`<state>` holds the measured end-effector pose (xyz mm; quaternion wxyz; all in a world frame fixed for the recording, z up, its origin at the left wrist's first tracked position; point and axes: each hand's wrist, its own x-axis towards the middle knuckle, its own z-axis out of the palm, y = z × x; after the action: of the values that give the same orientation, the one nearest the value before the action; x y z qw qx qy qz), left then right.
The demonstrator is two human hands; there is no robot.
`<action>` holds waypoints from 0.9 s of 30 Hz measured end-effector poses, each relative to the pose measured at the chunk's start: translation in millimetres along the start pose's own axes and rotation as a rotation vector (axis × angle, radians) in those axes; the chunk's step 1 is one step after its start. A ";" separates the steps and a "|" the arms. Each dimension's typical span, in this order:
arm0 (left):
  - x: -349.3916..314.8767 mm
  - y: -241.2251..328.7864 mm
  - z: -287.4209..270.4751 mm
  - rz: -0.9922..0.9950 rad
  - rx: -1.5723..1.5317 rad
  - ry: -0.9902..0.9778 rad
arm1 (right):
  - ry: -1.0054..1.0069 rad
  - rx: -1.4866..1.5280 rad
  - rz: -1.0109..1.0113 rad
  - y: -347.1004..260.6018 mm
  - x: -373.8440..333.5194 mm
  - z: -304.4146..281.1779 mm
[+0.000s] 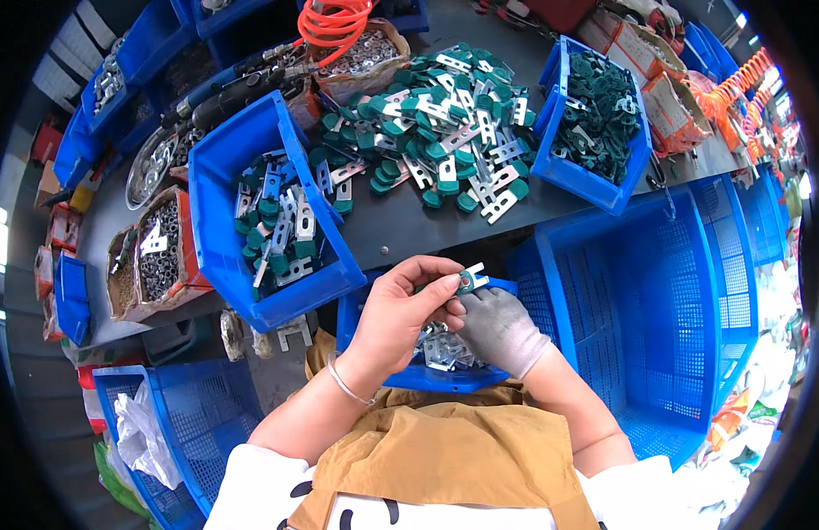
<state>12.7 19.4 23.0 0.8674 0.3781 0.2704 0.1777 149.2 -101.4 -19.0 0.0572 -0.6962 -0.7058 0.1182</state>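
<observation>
My bare left hand [400, 305], with a bangle at the wrist, pinches a small metal clip with a green rubbery end [468, 281] between thumb and fingers. The clip's forked metal end points up and right. Close against it is my right hand [505, 331] in a grey glove, its fingers curled in; what they hold, if anything, is hidden. Beneath both hands a blue bin [449, 382] sits at my lap with loose metal pieces [446, 349] inside.
A big pile of green-ended metal clips [462, 124] covers the dark bench [400, 234]. Blue bins of clips stand left [314, 287] and right [617, 194]. Boxes of nuts [160, 247] lie far left. Large blue crates [639, 309] stand at right, another [202, 424] lower left.
</observation>
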 end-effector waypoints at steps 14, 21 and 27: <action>-22.9 -22.6 -20.3 0.060 0.260 0.070 | 0.242 1.115 0.566 -4.6 -31.5 -36.5; -28.0 -27.8 -12.8 -0.003 0.350 -0.021 | 0.297 1.034 0.402 -7.0 -24.3 -36.1; -31.3 -27.4 -15.6 0.017 0.174 -0.071 | 0.194 1.157 0.226 -7.9 -28.4 -29.0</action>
<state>-18.6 -5.8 4.0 0.8386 0.4605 0.2510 0.1472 149.3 -127.3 13.3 0.4786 -0.6301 -0.4399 0.4246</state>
